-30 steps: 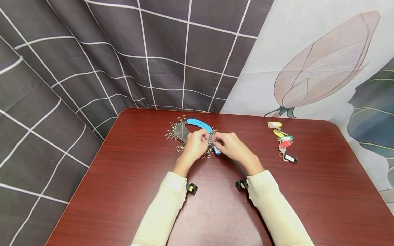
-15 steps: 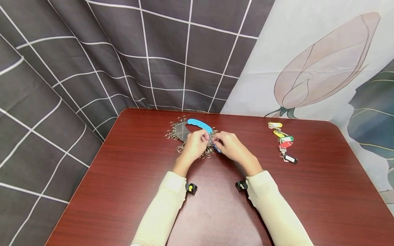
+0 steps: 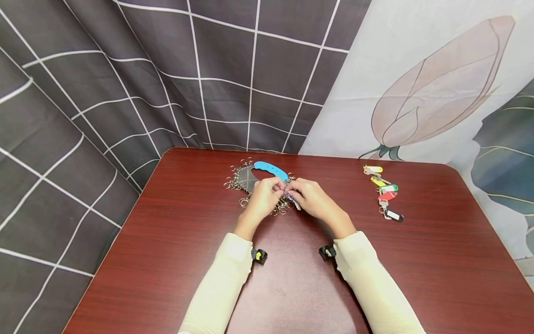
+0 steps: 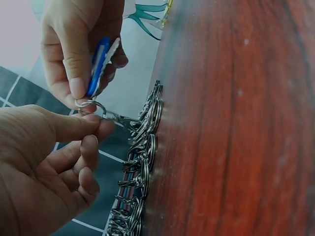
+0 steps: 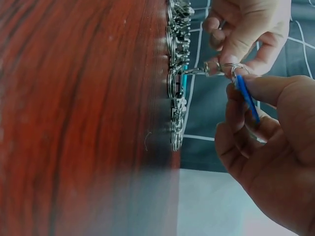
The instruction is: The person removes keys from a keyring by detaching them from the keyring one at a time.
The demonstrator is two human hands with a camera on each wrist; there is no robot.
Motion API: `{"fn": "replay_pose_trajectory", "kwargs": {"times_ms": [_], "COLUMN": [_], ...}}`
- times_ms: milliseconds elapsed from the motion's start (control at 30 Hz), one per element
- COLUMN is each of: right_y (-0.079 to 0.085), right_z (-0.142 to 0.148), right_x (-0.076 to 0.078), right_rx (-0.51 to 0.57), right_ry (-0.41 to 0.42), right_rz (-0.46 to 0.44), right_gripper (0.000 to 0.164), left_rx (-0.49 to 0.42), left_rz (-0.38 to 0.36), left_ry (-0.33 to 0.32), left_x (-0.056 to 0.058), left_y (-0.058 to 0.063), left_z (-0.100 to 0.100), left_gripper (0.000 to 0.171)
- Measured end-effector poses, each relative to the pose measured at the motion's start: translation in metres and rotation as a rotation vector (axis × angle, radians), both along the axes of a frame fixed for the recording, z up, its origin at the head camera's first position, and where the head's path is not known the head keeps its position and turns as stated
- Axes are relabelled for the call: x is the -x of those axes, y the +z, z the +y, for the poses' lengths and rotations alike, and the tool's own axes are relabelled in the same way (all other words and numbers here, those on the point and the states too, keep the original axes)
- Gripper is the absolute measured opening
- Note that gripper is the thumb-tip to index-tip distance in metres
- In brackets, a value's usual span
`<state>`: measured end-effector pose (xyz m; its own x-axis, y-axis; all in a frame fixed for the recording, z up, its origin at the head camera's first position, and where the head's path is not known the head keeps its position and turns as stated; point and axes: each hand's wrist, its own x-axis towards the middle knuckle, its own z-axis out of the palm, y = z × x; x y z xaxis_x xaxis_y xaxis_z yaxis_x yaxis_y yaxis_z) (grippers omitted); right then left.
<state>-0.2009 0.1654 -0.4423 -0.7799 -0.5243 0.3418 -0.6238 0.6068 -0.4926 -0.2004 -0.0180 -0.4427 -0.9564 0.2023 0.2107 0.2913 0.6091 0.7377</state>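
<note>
A grey plate (image 3: 246,177) with a bright blue handle (image 3: 270,168) lies on the table, fringed with several metal split rings on clasps. My left hand (image 3: 267,194) is at its right side and pinches one split ring (image 4: 92,104) between thumb and fingertip. Close against it, my right hand (image 3: 312,197) pinches a blue key tag (image 4: 99,64) near its ring end. A silver key (image 4: 111,55) with a jagged edge hangs beside the tag. In the right wrist view the tag (image 5: 247,98) meets the held ring; whether they are linked cannot be made out.
Several tagged keys lie in a column at the right: a yellow tag (image 3: 372,169), another yellow tag (image 3: 378,181), a green tag (image 3: 388,188), a red tag (image 3: 387,196) and a black tag (image 3: 393,215). Curtains stand behind the table (image 3: 187,278).
My right fingertips have come in to meet my left ones. The blue tag has turned from hanging plainly below my right hand to mostly hidden, with the key showing. My left hand has barely moved.
</note>
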Motion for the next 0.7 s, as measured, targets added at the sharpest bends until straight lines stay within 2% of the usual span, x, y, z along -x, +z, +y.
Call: {"fn": "replay_pose_trajectory", "kwargs": {"times_ms": [200, 367, 500, 700], "right_y": [0.001, 0.0009, 0.0011, 0.0024], "right_z": [-0.0002, -0.0002, -0.0002, -0.0001], "right_x": [0.0003, 0.0004, 0.0007, 0.0007], "right_rx": [0.02, 0.01, 0.002, -0.009], "right_ry": [0.008, 0.005, 0.004, 0.008], "right_rz": [-0.012, -0.01, -0.007, 0.007], "right_gripper": [0.009, 0.009, 0.009, 0.008], "left_rx": [0.016, -0.025, -0.093, -0.182], "left_rz": [0.039, -0.077, -0.173, -0.229], "left_ry": [0.066, 0.05, 0.017, -0.024], "left_x": [0.0007, 0.0001, 0.0014, 0.0024], "left_y": [0.0008, 0.0042, 0.0048, 0.0046], "left_z": [-0.0007, -0.0039, -0.0065, -0.0096], "left_gripper": [0.01, 0.013, 0.012, 0.013]}}
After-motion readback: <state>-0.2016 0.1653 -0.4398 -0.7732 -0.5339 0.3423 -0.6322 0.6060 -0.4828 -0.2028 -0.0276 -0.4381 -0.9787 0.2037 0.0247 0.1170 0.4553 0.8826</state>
